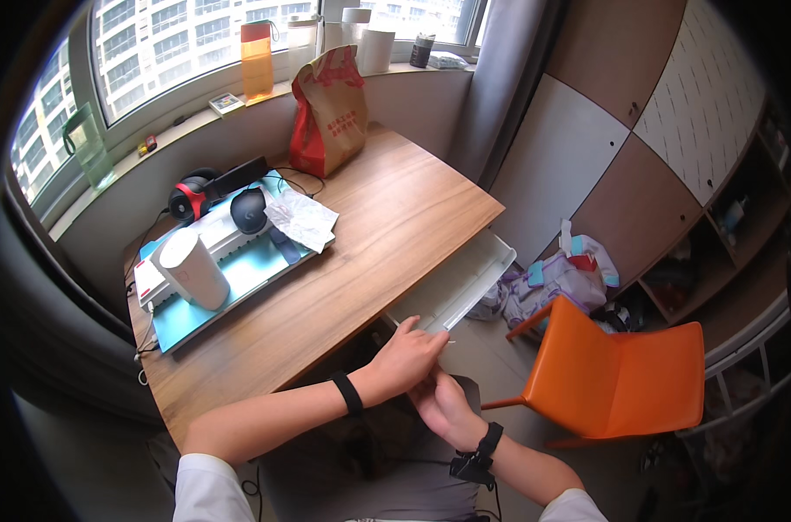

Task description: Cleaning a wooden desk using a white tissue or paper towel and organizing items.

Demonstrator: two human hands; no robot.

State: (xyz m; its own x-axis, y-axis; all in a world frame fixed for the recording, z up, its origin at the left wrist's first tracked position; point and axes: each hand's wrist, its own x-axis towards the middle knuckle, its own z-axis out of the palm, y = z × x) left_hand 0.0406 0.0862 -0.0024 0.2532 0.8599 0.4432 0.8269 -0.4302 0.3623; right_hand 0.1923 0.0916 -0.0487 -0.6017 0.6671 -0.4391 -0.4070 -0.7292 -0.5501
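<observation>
My left hand (402, 360) and my right hand (450, 407) meet in front of the desk, by the front edge of a pulled-out white drawer (456, 283). The left fingers are bent and pressed together over the right hand's fingertips. A thin white bit shows beside them, too small to name. Tucked partly under the left hand, my right hand has its fingers curled inward, and the left hand hides their tips. Whatever lies between the fingers cannot be made out. Black bands circle both wrists.
On the wooden desk (387, 222) stand a white cylinder (193, 270), headphones (189, 197), crumpled tissue (301, 219) and a red-and-brown paper bag (330, 113). An orange chair (578, 374) is at the right. Behind it, bags (560, 278) lie by the wardrobe (552, 157). Bottles line the windowsill.
</observation>
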